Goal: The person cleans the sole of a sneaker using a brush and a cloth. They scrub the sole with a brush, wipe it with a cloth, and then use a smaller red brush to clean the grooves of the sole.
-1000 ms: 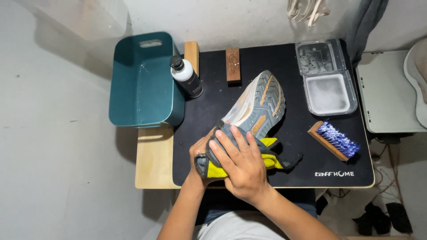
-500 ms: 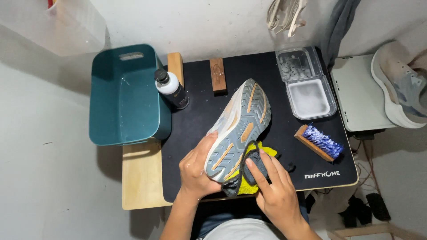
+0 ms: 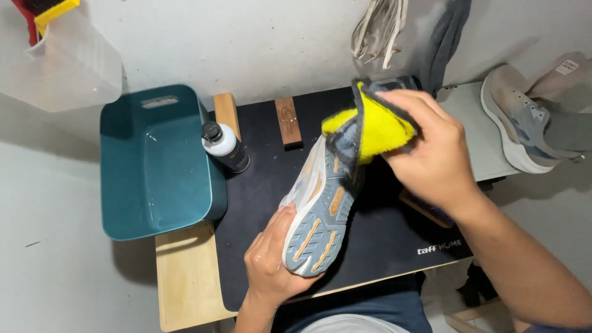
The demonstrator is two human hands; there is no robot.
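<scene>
Far left, a clear plastic container is sitting at the top corner with a red and yellow item poking in at its far edge. Right of it a teal plastic tub is standing on the left part of the wooden table, overlapping the black mat at its right wall. Just beside the tub's far right corner a small bottle with a black cap is lying tilted on the mat, and a wooden block is lying farther right near the mat's far edge. The left hand is gripping the near end of a grey running shoe, fingers wrapped around its side, sole with orange patches facing up; the shoe is being held above the middle of the mat, toe pointing far. The right hand is clenching a yellow and grey cloth, pressing it against the far end of the shoe. Under the right wrist a wooden brush is partly showing on the mat. Far right, a second shoe is lying on a white surface, well apart from the hands. Laces and a dark grey cloth are hanging on the far wall.
</scene>
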